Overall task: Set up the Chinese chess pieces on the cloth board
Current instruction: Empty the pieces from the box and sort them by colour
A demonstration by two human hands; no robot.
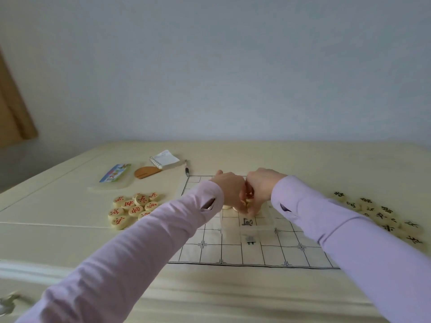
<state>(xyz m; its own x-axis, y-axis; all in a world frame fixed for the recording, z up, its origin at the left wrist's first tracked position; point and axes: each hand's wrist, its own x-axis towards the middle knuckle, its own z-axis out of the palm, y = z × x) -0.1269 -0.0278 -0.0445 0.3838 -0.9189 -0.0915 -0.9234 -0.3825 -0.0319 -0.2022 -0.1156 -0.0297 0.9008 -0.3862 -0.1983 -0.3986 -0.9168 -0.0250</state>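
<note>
Cream tabletop [70,206] against pale wall. Centre, mid-board: few loose pieces [227,207] at far end of clear plastic box [256,229], near end showing only board print through its floor. Right hand [261,187] curled down into box, fingertips pinched on one of them. Left hand [229,193] close beside it, back to camera, fingers hidden, grip not to be told. Box parked on cloth board [233,252], spread flat, grid up. Left of board, red pieces [133,207] heaped face-up; right, black pieces [382,215] likewise, apparently sorted by colour before placing. Farther left: box lid [114,176] with bright label, lying flat; brown wooden item [147,172], spiral notepad [164,159], pen [186,170].
</note>
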